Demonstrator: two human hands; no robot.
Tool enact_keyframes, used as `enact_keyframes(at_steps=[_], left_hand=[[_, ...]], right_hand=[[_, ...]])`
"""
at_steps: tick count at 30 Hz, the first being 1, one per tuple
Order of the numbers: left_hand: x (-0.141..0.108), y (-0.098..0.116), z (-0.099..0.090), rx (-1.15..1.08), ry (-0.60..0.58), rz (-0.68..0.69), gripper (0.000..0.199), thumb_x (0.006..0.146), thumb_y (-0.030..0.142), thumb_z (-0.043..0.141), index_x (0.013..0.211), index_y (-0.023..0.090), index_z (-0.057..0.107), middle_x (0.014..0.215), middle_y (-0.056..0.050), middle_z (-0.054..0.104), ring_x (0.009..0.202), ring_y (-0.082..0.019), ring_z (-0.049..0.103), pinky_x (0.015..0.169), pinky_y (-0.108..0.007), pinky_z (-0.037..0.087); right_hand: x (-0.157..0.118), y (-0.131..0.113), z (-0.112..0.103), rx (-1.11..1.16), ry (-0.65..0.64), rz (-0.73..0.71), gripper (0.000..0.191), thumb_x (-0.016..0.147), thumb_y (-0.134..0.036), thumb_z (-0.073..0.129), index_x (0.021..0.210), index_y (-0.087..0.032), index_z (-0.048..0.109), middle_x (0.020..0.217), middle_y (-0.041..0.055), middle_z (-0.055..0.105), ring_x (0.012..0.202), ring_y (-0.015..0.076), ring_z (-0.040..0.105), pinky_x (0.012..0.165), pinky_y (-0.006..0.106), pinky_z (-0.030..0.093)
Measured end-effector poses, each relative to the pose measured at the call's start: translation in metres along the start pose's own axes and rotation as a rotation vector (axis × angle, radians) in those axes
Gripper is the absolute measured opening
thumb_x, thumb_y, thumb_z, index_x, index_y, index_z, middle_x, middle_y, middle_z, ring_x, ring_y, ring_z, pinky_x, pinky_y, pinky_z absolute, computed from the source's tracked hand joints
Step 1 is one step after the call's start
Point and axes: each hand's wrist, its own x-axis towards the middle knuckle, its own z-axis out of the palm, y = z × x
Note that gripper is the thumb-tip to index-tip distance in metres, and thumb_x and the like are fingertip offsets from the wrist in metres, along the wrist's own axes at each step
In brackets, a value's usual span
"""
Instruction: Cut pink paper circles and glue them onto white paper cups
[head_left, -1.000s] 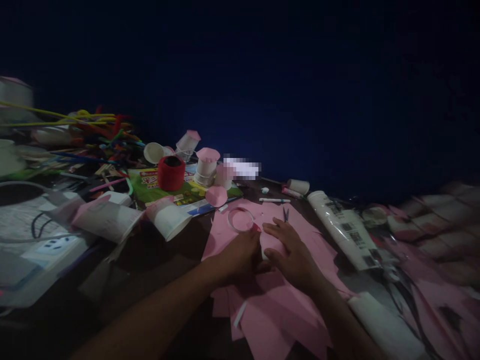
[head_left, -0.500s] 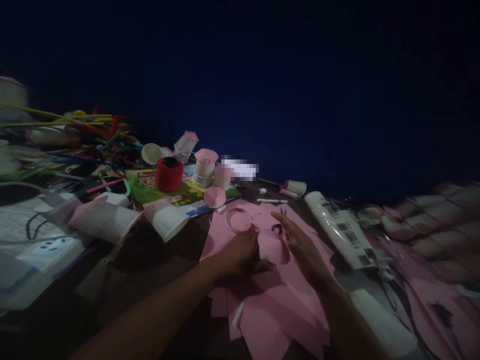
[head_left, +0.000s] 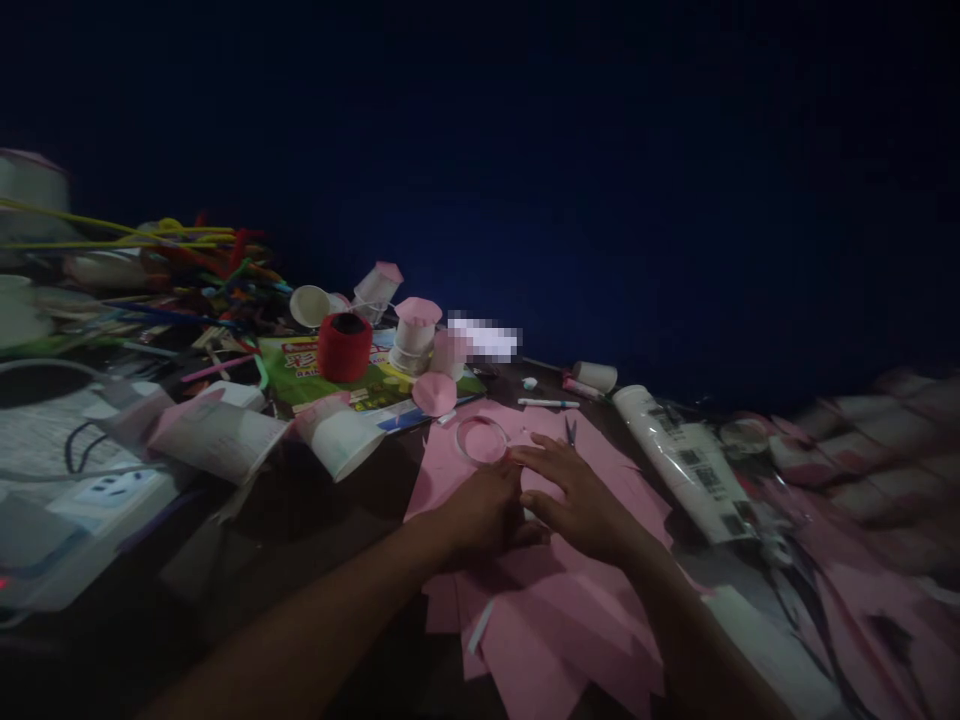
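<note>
My left hand (head_left: 491,510) is closed round a small white paper cup, mostly hidden by both hands, with a pink paper piece (head_left: 541,484) over its end. Across that piece lies my right hand (head_left: 574,495), its fingers spread and touching the top. Beneath both hands are overlapping sheets of pink paper (head_left: 540,640). A roll of clear tape (head_left: 481,441) rests just beyond my left hand. Scissors (head_left: 571,432) poke out past my right hand, their handles hidden.
White cups with pink paper, one of them (head_left: 341,440) tipped over, stand and lie at the left. A red yarn roll (head_left: 344,347) sits on a green packet (head_left: 289,378). There is a power strip (head_left: 112,500) at far left, and a wrapped cup stack (head_left: 679,460) at right.
My right hand has moved left from beside the cup onto its pink paper top, covering much of it. The scissor handles are now hidden. The view has shifted slightly.
</note>
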Motion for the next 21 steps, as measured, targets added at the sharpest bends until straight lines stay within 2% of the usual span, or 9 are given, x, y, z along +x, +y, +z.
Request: enact_keyframes(at_steps=[4,9,14,17,21], left_hand=[[0.0,-0.002,0.001,-0.011,0.015,0.037,0.06,0.068,0.037,0.066,0.119,0.014,0.043,0.12,-0.016,0.05,0.11,-0.03,0.048,0.093,-0.043,0.039],[0.001,0.004,-0.004,0.002,-0.002,0.059,0.044,0.07,0.031,0.063,0.109,0.014,0.05,0.114,-0.014,0.053,0.105,-0.027,0.05,0.09,-0.04,0.04],[0.001,0.004,-0.005,0.013,-0.085,0.018,0.021,0.071,0.029,0.061,0.083,0.012,0.059,0.088,-0.01,0.062,0.081,-0.021,0.056,0.073,-0.031,0.043],[0.001,0.0,-0.002,0.02,-0.113,-0.027,0.021,0.072,0.033,0.059,0.07,0.012,0.06,0.075,-0.009,0.063,0.074,-0.02,0.055,0.069,-0.03,0.041],[0.002,-0.004,-0.001,-0.066,-0.128,-0.074,0.022,0.07,0.034,0.061,0.061,0.014,0.058,0.067,-0.008,0.062,0.075,-0.021,0.054,0.069,-0.03,0.039]], right_hand=[[-0.003,0.001,0.002,-0.041,0.039,-0.046,0.046,0.082,-0.036,0.051,0.126,-0.021,0.048,0.129,0.0075,0.052,0.128,0.0265,0.034,0.106,0.053,0.023],[-0.005,0.005,0.004,0.02,0.074,-0.128,0.048,0.082,-0.034,0.053,0.128,-0.022,0.046,0.13,0.0092,0.051,0.123,0.0249,0.042,0.103,0.049,0.032],[-0.002,0.011,0.004,0.092,0.056,-0.209,0.047,0.079,-0.034,0.058,0.124,-0.023,0.05,0.128,0.009,0.052,0.122,0.0254,0.043,0.103,0.049,0.032],[-0.001,0.013,0.002,0.1,0.032,-0.256,0.049,0.077,-0.037,0.061,0.124,-0.024,0.05,0.129,0.0088,0.052,0.123,0.026,0.043,0.104,0.05,0.03],[0.0,0.013,0.001,0.126,0.017,-0.25,0.049,0.078,-0.038,0.06,0.124,-0.024,0.05,0.129,0.0097,0.052,0.122,0.0263,0.043,0.103,0.049,0.032]])
